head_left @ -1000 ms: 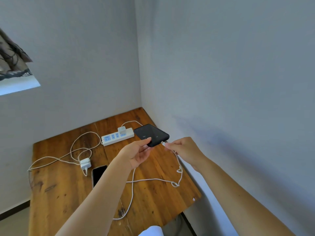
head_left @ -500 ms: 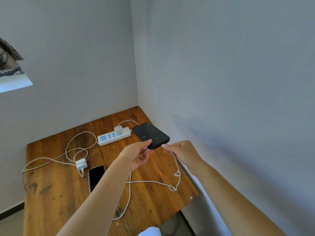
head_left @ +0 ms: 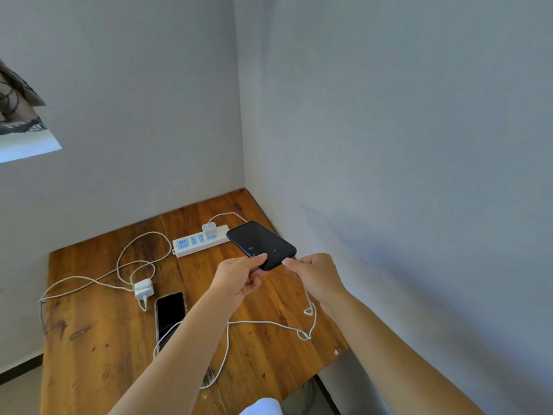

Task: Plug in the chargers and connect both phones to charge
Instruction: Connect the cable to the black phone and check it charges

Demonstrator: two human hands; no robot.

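My left hand (head_left: 239,280) holds a black phone (head_left: 260,243) by its near end, raised above the wooden table (head_left: 95,354). My right hand (head_left: 314,275) pinches the white cable connector (head_left: 286,261) at the phone's bottom edge. That cable (head_left: 269,323) loops over the table and runs back to a white charger (head_left: 208,228) plugged into the white power strip (head_left: 197,242). A second white charger (head_left: 144,289) lies loose on the table with its coiled cable (head_left: 131,259). A second black phone (head_left: 169,314) lies flat beside it, partly behind my left forearm.
The table stands in a corner between two grey walls (head_left: 389,145). Its right edge ends near the wall, with floor below at the front. A picture (head_left: 21,127) hangs at the upper left.
The connector in my right hand has closed up against the phone's bottom edge. The view has shifted slightly; both hands stay at the phone.
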